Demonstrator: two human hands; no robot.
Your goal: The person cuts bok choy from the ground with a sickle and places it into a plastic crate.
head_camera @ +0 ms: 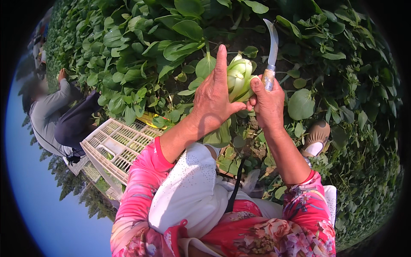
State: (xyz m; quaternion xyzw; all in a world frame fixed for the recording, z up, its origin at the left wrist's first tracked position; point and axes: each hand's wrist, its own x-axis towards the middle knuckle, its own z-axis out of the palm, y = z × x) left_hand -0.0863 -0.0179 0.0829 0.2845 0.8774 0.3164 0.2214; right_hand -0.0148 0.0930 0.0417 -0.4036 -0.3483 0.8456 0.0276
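Between my two hands is a small bunch of leafy greens (pixel 238 75), like bok choy, its pale stem bases pointing up and away from me. My left hand (pixel 213 91) lies along its left side, fingers extended and thumb reaching towards my right hand; its leaves hang partly hidden below the palm. In my right hand (pixel 268 101) is a curved knife (pixel 273 45), its wooden handle gripped and its blade pointing up and away. The right thumb and fingers also touch the outer stalks at the bunch's right side.
Growing leafy greens (pixel 128 48) surround the hands. To the left stands a slatted plastic crate (pixel 112 147) with greens inside, a yellow packet (pixel 151 119) beside it. Another person (pixel 53 112) crouches beyond the crate. My shoe (pixel 316 138) is among the plants at right.
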